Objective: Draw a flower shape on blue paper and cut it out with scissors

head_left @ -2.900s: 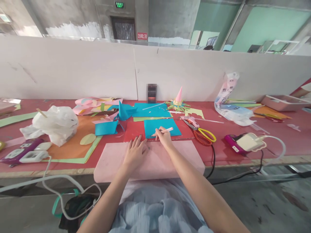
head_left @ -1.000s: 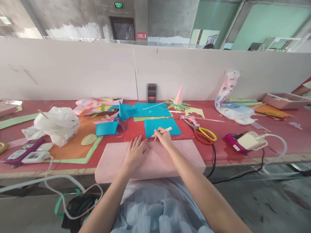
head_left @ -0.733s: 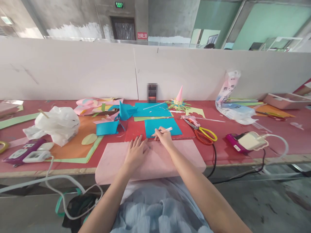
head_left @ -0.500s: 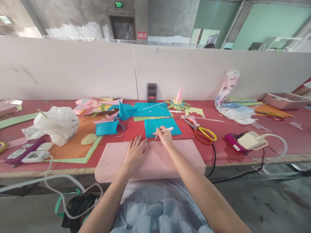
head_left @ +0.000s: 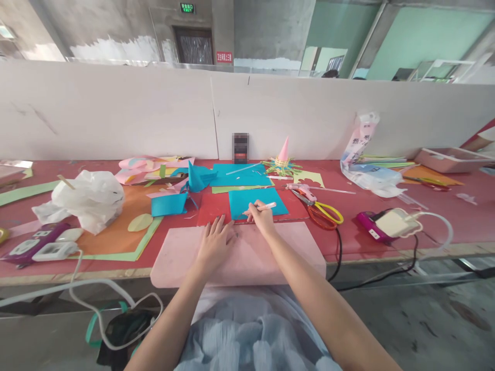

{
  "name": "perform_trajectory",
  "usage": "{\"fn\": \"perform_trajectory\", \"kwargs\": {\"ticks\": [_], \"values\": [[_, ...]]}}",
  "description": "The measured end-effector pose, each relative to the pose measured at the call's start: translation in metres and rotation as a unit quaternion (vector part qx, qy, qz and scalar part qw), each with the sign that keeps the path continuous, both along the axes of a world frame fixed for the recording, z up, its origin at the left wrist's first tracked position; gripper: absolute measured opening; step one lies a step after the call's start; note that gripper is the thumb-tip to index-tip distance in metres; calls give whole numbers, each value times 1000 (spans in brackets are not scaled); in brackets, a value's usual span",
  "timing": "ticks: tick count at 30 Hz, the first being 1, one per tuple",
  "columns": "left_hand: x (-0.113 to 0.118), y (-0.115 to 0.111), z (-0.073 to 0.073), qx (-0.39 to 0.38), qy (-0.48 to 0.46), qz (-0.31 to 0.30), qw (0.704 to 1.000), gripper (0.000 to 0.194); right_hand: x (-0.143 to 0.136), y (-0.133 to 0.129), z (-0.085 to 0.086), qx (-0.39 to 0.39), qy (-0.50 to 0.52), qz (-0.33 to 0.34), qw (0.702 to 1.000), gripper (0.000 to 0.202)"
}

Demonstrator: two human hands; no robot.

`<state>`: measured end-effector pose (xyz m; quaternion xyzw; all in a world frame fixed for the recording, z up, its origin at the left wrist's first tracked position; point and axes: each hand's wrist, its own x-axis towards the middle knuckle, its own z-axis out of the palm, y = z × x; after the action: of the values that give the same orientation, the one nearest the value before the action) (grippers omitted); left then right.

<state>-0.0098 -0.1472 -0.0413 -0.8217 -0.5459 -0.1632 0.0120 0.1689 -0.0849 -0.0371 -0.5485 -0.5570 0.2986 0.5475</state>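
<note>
Between the fingers of my right hand point(head_left: 260, 214) is a white pen point(head_left: 267, 206), its tip end low over a blue sheet of paper point(head_left: 270, 198). That sheet lies on a red sheet point(head_left: 212, 203). My left hand point(head_left: 215, 237) rests flat with fingers spread, fingertips at the red sheet's near edge and palm over a pink board point(head_left: 181, 257). Just right of the papers lie scissors with yellow and orange handles point(head_left: 328, 212) and a pink glue gun point(head_left: 306, 192). Beyond them stands a pink paper cone with a fringed base point(head_left: 284, 152).
Purple power strips sit at the left point(head_left: 36, 242) and right point(head_left: 373, 226), with cords over the table edge. A crumpled white plastic bag point(head_left: 88, 193), blue paper scraps point(head_left: 169, 204) and a printed plastic wrapper point(head_left: 367, 165) lie about. A white partition point(head_left: 116, 113) rises behind.
Both hands keep almost the same place and pose, the pen still held over the blue sheet. The whole view has shifted very slightly.
</note>
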Motion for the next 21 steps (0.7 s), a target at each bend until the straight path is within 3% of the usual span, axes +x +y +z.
{"fn": "perform_trajectory", "kwargs": {"ticks": [4, 11, 21], "values": [[0, 0, 0, -2, 0, -2, 1000, 47, -2, -2, 2, -1, -17, 24, 1000, 30], [1, -1, 3, -8, 5, 2, 1000, 47, -2, -5, 6, 12, -1, -29, 1000, 26], [0, 0, 2, -9, 6, 2, 1000, 48, -3, -4, 4, 3, -11, 21, 1000, 28]]}}
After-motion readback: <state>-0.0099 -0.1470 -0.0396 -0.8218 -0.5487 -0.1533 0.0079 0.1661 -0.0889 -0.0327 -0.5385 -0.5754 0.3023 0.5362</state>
